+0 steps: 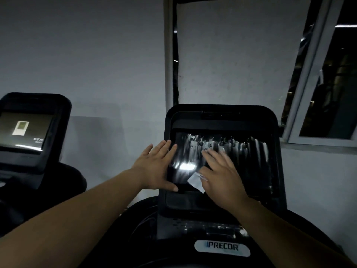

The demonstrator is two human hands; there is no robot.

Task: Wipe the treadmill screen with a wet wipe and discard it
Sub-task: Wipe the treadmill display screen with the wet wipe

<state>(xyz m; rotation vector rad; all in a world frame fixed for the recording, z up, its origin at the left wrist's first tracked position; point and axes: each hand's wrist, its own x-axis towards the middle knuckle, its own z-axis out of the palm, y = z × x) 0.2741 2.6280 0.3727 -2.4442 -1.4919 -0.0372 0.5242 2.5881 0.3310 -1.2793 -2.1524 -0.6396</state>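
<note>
In the lower centre of the frame stands a black treadmill console, and its dark treadmill screen (222,161) carries pale vertical streaks of wet across most of its width, with small dark droplets along the upper edge and a bright glare spot low on the left. The right hand (222,175) lies flat on the screen just right of that glare, its fingers (212,153) straight and spread, pointing toward the top of the frame. Under the palm sits the wet wipe (196,181), a white corner of it sticking out at the hand's lower left, near the bottom edge of the screen. The left hand (156,167) rests on the left border of the console, fingers straight and close together over the frame's edge, thumb stretched along the lower left corner of the screen; it holds nothing. Below the screen, at the bottom centre, a white oval label (222,248) reads PRECOR. At the left edge of the frame a second console (29,130) shows a lit display. A window (328,74) with a pale frame fills the upper right, dark outside.
</note>
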